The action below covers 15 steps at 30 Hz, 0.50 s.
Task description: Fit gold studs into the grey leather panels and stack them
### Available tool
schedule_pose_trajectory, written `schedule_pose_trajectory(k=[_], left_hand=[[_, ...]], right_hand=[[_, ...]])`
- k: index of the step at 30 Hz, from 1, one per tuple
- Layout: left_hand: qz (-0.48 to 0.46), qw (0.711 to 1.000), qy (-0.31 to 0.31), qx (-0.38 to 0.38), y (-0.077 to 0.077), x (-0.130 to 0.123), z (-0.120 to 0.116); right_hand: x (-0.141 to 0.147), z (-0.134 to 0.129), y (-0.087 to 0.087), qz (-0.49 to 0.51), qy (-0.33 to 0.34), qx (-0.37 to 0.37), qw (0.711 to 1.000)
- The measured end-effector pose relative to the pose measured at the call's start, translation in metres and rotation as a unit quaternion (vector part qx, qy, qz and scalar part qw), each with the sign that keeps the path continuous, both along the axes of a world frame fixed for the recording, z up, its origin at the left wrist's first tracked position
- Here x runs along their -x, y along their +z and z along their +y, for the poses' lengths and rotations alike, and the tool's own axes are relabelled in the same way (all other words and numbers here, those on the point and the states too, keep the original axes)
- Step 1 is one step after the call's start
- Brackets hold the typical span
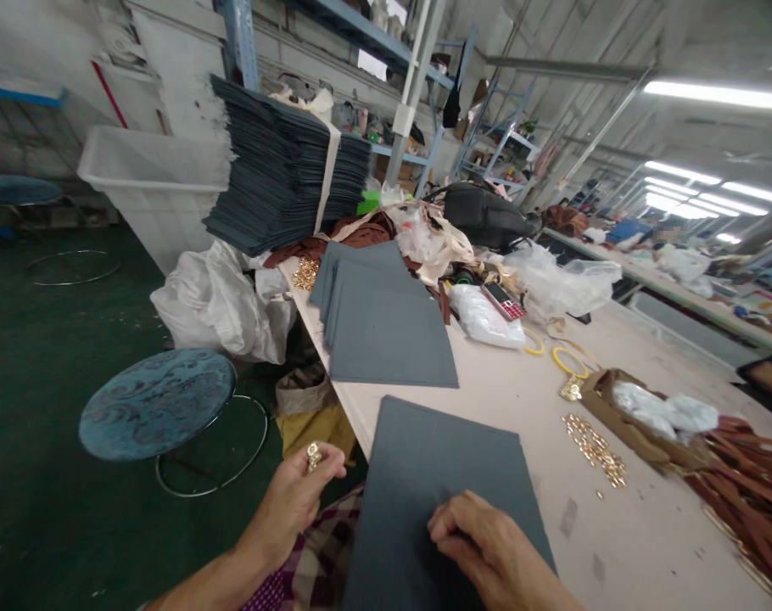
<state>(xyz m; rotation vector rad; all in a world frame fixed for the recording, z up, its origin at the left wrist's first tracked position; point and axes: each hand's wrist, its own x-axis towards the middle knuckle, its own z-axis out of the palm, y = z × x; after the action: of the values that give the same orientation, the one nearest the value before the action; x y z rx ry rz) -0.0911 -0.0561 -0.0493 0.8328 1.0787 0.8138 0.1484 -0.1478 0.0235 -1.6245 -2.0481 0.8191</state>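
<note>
Panel (450, 450), dark grey: flat at the near edge of the tabletop (500, 390), its lower left seemingly overhanging; near end cut off by the frame.
Right hand (481, 543): over the panel, fingers curled narrow; we cannot tell whether they pinch anything, the fingertips being turned under.
Left hand (293, 488): raised left of the panel, thumb and fingers closed on a gold fitting (313, 456); part covered, so we cannot tell whether it is one piece or several.
Handling, in our judgement: keep the panel flat, support its overhang, steady it close to the spot being worked, and grip the gold fitting firmly enough that it does not slip.
Loose gold pieces (595, 450): scattered at right; outlines too small for us to read.
Carton (628, 433): just beyond them, plastic bags (653, 412) within, contents obscured.
Brown straps (748, 484): cut off at right.
Panel pile (392, 331): beyond the panel, lower sheets mostly hidden.
Tall stack (271, 170): farther back, banded; we cannot count it.
</note>
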Motion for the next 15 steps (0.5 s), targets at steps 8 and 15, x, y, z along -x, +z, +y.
schedule_pose_trajectory(k=[8, 15], left_hand=[[-0.133, 0.985, -0.109, 0.031, 0.0, -0.015, -0.046], [-0.239, 0.943, -0.219, 0.071, 0.019, -0.034, -0.052]], right_hand=[[0.005, -0.016, -0.018, 0.155, -0.254, 0.111, 0.948], [0.009, -0.009, -0.015, 0.209, -0.257, 0.185, 0.925]])
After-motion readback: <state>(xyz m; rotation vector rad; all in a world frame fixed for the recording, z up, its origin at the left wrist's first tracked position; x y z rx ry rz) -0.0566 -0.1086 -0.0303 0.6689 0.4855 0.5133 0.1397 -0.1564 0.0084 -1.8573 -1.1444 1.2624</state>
